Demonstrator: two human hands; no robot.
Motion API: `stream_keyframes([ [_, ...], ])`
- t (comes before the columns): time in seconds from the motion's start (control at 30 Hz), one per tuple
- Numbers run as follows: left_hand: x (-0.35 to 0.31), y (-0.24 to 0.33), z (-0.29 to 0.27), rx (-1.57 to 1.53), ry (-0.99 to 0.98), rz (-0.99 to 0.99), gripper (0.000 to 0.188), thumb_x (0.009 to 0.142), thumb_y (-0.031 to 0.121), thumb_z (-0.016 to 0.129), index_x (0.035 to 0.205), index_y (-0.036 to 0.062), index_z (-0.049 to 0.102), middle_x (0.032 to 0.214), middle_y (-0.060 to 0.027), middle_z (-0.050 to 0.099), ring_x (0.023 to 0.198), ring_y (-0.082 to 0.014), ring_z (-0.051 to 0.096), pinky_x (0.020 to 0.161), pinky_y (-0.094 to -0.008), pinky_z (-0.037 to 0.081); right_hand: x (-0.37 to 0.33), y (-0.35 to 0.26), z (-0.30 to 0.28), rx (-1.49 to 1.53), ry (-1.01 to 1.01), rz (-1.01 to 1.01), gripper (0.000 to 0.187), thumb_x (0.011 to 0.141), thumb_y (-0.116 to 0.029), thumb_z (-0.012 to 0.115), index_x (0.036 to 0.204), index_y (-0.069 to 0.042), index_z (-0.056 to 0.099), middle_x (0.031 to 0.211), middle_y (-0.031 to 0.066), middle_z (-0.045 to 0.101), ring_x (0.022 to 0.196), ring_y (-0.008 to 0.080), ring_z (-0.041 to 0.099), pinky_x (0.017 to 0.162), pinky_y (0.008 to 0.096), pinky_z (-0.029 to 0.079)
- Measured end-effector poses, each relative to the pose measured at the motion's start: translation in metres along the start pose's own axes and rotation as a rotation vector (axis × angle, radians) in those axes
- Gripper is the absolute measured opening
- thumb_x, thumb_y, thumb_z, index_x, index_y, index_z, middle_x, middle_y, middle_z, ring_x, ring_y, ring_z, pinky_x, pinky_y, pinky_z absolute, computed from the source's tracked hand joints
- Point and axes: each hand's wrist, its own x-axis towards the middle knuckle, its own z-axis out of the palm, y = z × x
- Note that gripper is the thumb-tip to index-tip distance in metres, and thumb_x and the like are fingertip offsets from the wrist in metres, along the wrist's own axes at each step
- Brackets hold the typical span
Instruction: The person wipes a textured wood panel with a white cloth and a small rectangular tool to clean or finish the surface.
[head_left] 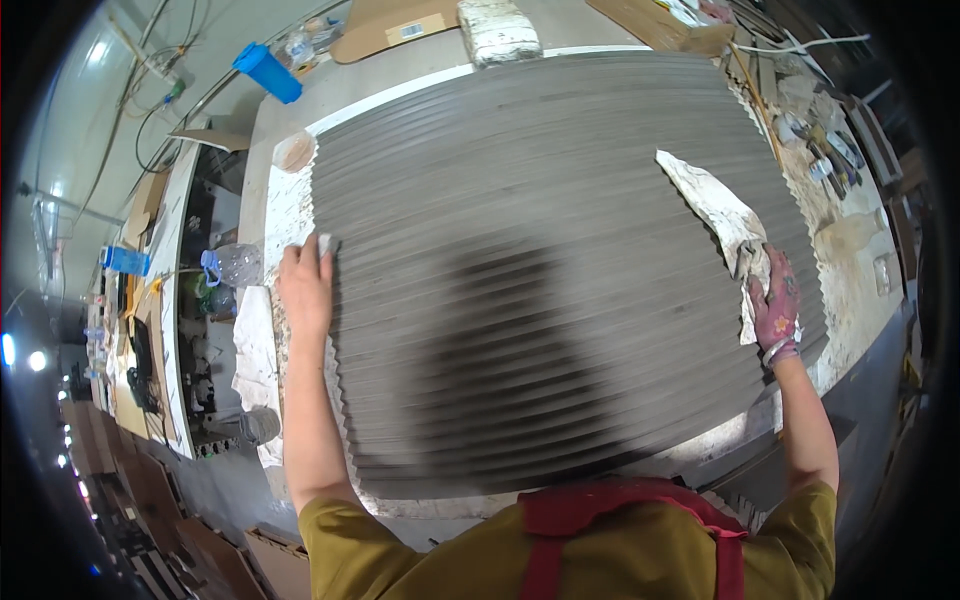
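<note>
two hands: left hand [305, 285] and right hand [777, 310] are reaching to opposite sides.
ribbed panel [500, 180]: is lying flat on the bench [285, 120], ridges running side to side.
left fingers: are meeting the panel's left edge beside a small pale piece [325, 243]; grip, cannot tell.
right fingers: gloved, are clutching a crumpled white cloth [712, 200] over the panel's right part.
handling: panel is looking stiff, probably heavy, wavy edges possibly fragile; opposite edges are offering best hold; cloth is appearing soft, light, bunchable anywhere.

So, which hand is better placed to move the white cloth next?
Probably the right hand: gloved, it touches the white cloth on the ridged panel. The left hand is at the panel's left edge.
</note>
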Motion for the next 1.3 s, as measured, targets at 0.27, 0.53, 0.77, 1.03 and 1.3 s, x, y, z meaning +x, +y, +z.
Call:
stream_keyframes([
  [0.27, 0.02, 0.257, 0.04, -0.391, -0.045, 0.435, 0.033, 0.086, 0.027, 0.062, 0.116, 0.0136, 0.06, 0.106, -0.0087, 0.058, 0.102, -0.0275, 0.055, 0.083, -0.0426, 0.043, 0.008, -0.002, 0.001, -0.015, 0.053, -0.052, 0.052, 0.091, -0.03, 0.056, 0.136, -0.006, 0.044, 0.134, 0.0228, 0.048, 0.127, 0.0394, 0.042, 0.106, 0.0456, 0.031],
  [0.53, 0.004, 0.093, 0.017, -0.131, -0.095, 0.143, 0.034, 0.084, 0.021, 0.065, 0.116, 0.0092, 0.062, 0.112, -0.0149, 0.06, 0.101, -0.033, 0.058, 0.085, -0.043, 0.047, 0.002, 0.006, -0.003, 0.028, 0.047, -0.03, 0.052, 0.09, -0.03, 0.057, 0.134, -0.006, 0.045, 0.13, 0.0216, 0.051, 0.123, 0.04, 0.044, 0.104, 0.0456, 0.032],
  [0.77, -0.003, 0.071, 0.009, -0.265, 0.071, 0.251, 0.033, 0.084, 0.013, 0.064, 0.114, -0.0004, 0.061, 0.106, -0.0165, 0.059, 0.095, -0.0352, 0.058, 0.08, -0.0425, 0.047, 0.006, -0.001, -0.004, 0.084, 0.011, -0.005, 0.054, 0.089, -0.039, 0.056, 0.132, -0.007, 0.047, 0.132, 0.0238, 0.049, 0.123, 0.0406, 0.045, 0.105, 0.0488, 0.029],
  [1.03, 0.041, 0.321, 0.043, -0.453, -0.041, 0.595, 0.033, 0.083, 0.02, 0.066, 0.115, 0.01, 0.06, 0.105, -0.0096, 0.058, 0.096, -0.03, 0.056, 0.08, -0.0416, 0.044, 0.001, 0.015, 0.003, 0.209, 0.084, 0.126, 0.045, 0.085, -0.031, 0.062, 0.123, -0.007, 0.054, 0.131, 0.0201, 0.05, 0.122, 0.0389, 0.045, 0.105, 0.0477, 0.03],
  [1.3, 0.016, 0.17, 0.038, -0.257, -0.058, 0.374, 0.031, 0.083, 0.013, 0.064, 0.113, 0.0051, 0.062, 0.108, -0.0141, 0.058, 0.098, -0.0337, 0.058, 0.081, -0.0421, 0.047, 0.004, 0.01, -0.003, 0.191, 0.063, 0.095, 0.043, 0.084, -0.027, 0.063, 0.121, -0.005, 0.054, 0.127, 0.0192, 0.053, 0.119, 0.0372, 0.047, 0.104, 0.0461, 0.032],
])
